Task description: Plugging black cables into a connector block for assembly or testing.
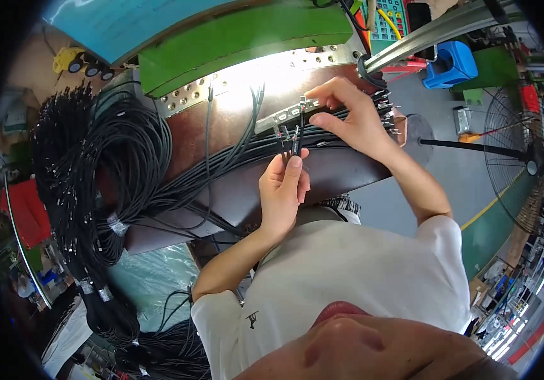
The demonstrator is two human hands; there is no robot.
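My left hand [281, 190] is closed around a few black cables [295, 147], pinching them below their small metal-tipped connectors [283, 132]. Just above it, one cable end [303, 104] stands up in front of a metal strip fixture [278, 119] with a row of slots. My right hand [357, 123] is at the right end of that fixture. Its index fingertip is beside the upright cable end, and its thumb is spread apart from the finger below. Whether the fingertip touches the connector is hard to tell.
A large bundle of black cables [136, 139] hangs over the table's left side, and more strands run along the brown table [221, 196]. Behind stands a green machine beam [240, 47] over a bright lamp glow. At right are a fan [531, 158] and a blue stool [452, 65].
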